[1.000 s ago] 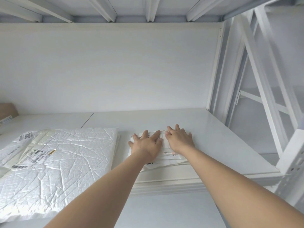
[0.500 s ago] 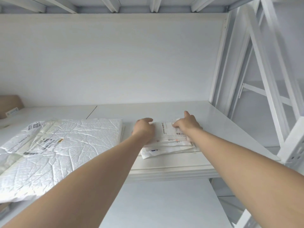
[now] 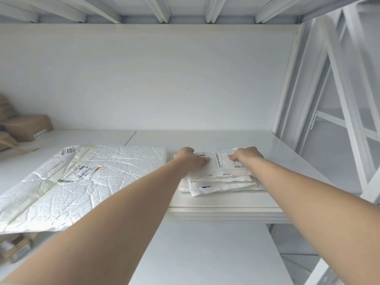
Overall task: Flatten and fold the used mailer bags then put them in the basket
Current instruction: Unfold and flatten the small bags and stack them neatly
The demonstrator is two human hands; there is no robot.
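A small white mailer bag (image 3: 220, 177), folded into layers with a shipping label on top, lies on the white shelf (image 3: 226, 208) near its front edge. My left hand (image 3: 189, 158) rests on the bag's far left part with its fingers curled onto it. My right hand (image 3: 246, 156) grips the bag's far right edge with bent fingers. To the left lies a large crinkled white padded mailer (image 3: 82, 182), flat, with labels on it. No basket is in view.
Brown paper packages (image 3: 28, 126) sit at the far left against the back wall. A white diagonal frame (image 3: 339, 99) closes the shelf's right side. Slats run overhead. Cardboard items (image 3: 16, 247) show below the shelf at lower left.
Both hands went from pressing flat side by side on the small bag to spread apart at its far left and right edges, fingers curled. The view shifted slightly.
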